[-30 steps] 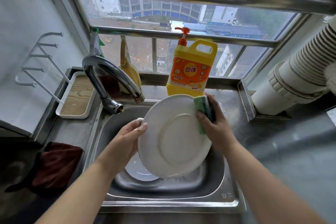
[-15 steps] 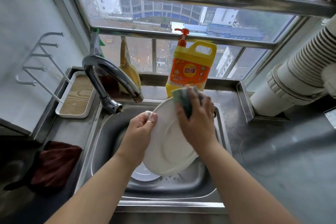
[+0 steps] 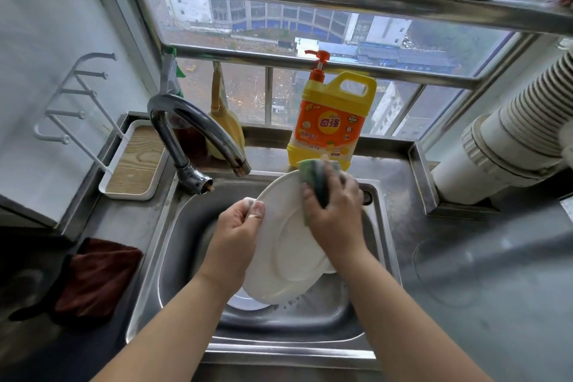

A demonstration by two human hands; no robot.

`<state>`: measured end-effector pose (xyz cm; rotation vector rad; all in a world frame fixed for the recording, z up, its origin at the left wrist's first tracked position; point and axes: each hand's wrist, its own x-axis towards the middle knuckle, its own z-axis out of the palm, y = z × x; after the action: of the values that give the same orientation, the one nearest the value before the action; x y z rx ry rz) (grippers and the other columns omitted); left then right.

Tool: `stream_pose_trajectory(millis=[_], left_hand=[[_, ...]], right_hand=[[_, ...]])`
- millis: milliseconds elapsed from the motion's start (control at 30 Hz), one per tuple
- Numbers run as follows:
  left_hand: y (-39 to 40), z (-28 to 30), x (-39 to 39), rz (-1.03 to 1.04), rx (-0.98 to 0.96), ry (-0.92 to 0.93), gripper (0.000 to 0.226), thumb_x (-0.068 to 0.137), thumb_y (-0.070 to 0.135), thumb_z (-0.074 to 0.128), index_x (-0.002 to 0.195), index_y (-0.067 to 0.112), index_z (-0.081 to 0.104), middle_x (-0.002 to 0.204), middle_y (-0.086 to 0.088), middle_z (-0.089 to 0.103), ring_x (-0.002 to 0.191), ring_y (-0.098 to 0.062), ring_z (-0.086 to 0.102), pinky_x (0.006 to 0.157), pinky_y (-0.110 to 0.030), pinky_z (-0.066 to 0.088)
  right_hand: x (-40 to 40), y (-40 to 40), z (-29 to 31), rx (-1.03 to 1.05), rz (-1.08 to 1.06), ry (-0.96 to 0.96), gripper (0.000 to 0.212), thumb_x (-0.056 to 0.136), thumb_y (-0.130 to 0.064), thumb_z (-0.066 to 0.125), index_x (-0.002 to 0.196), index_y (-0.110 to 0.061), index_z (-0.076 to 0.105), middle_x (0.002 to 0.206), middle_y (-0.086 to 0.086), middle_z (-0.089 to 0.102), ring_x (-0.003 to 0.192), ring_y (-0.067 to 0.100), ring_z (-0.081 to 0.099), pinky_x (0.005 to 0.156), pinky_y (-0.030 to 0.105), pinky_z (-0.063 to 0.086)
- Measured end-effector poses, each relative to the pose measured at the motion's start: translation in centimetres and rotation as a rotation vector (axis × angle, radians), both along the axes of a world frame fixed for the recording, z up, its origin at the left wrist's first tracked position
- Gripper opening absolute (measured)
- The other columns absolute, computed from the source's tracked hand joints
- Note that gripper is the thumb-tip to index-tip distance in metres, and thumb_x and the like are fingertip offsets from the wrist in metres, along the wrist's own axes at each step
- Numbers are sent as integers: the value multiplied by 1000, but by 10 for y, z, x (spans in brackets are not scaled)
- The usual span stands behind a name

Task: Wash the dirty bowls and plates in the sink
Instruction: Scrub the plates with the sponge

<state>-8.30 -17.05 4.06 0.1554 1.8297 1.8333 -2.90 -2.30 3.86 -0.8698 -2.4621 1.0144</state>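
While the sink (image 3: 173, 257) catches the drips, the plate (image 3: 288, 245) tilts over it, left hand (image 3: 235, 232) pinching its left rim steady so the right hand (image 3: 335, 217) can clutch and press the sponge (image 3: 313, 180) at its far edge.

Bare forearms, seemingly no sleeves

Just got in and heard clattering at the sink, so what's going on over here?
A person is washing up. Their left hand grips the rim of a white plate, holding it tilted over the steel sink, while the right hand presses a green sponge against the plate's upper part. Another white dish lies in the basin underneath. No water shows at the tap, and a yellow detergent bottle stands on the ledge behind.
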Motion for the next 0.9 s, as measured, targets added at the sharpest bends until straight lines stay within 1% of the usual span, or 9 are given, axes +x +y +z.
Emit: stream_pose_trajectory(millis=[67,133,233,300,433,500,633,733,900], left_hand=[[1,0,0,6,11,-3,32,98,25,51,75,3,53,72,-14,53,67,-25,45,62,-40,39],[1,0,1,21,43,-28,30,99,20,48,77,1,53,72,-15,53,66,-24,46,60,-37,40],[-1,1,-1,16,-2,27,31,100,20,45,76,0,51,69,-11,51,64,-22,43,58,-34,39],[1,1,-1,7,-19,71,31,100,19,46,78,-2,51,67,-9,49,62,-20,42,58,-34,37],[4,0,-2,-3,-5,65,31,100,18,46,75,2,54,64,-6,52,58,-18,45,54,-31,38],[3,0,-2,5,50,0,30,100,18,45,76,3,56,70,-13,55,63,-23,49,57,-33,42],[-2,-5,-2,79,77,-63,29,101,19,44,82,-1,52,69,-12,45,62,-21,39,54,-27,36],[-3,-6,-1,156,114,-101,29,101,20,44,75,11,51,64,-4,46,57,-12,40,52,-25,36],[-10,-8,1,177,183,-181,29,99,24,45,73,15,52,67,-2,54,63,-13,46,61,-30,40]], right_hand=[[1,-25,6,133,162,70,65,89,-51,53,148,-37,27,137,4,33,125,21,28,101,28,26],[-3,-26,1,213,208,97,66,87,-53,52,147,-37,30,134,5,36,122,20,31,98,28,27],[-10,5,-7,-80,10,45,64,91,-47,54,148,-34,28,136,6,36,127,24,31,105,39,33],[-8,10,-8,-143,-88,19,63,92,-45,53,148,-33,28,139,8,34,130,27,30,108,44,33],[-7,-31,9,128,149,98,66,89,-49,54,148,-37,26,136,3,32,125,19,27,98,28,29],[-11,-29,6,166,151,95,66,88,-50,53,147,-38,27,135,4,33,123,20,28,97,26,26],[-11,12,-18,-247,-168,-36,57,93,-47,48,145,-43,26,144,6,26,130,30,28,105,45,30],[3,17,-45,-591,-361,-92,55,93,-52,43,144,-47,22,141,8,36,112,28,46,100,49,40],[25,-2,-70,-932,-518,108,58,93,-42,51,145,-42,24,132,5,48,112,26,52,99,49,44]])
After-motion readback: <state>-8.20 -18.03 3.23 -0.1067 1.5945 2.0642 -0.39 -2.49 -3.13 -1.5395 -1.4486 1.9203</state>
